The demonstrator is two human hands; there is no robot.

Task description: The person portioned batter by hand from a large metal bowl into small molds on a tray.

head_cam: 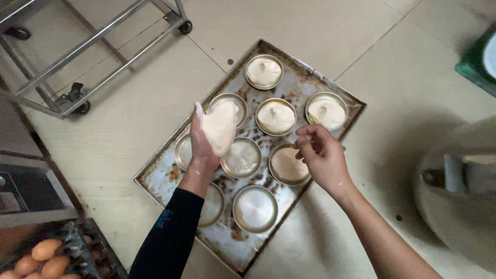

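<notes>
We held a soft dough lump [221,126] cupped in our left hand [202,147], raised over the baking tray [170,178] on the floor, prob. so it hung above the round tins. Right hand [323,157] had nothing in it, fingers half-curled, just over a filled tin [287,165]. Three far tins held dough; an empty tin [254,208] sat nearer. No labels seen; brown eggs [45,257] bottom-left, green container [473,59] top-right.

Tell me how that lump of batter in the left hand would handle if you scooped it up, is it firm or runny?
Probably soft and sticky: the batter lump drapes over the left hand and smears the wrist. It likely sags and drips rather than holding shape, as the portions in the round tins have slumped into peaked mounds. It seems light enough for one hand.
</notes>
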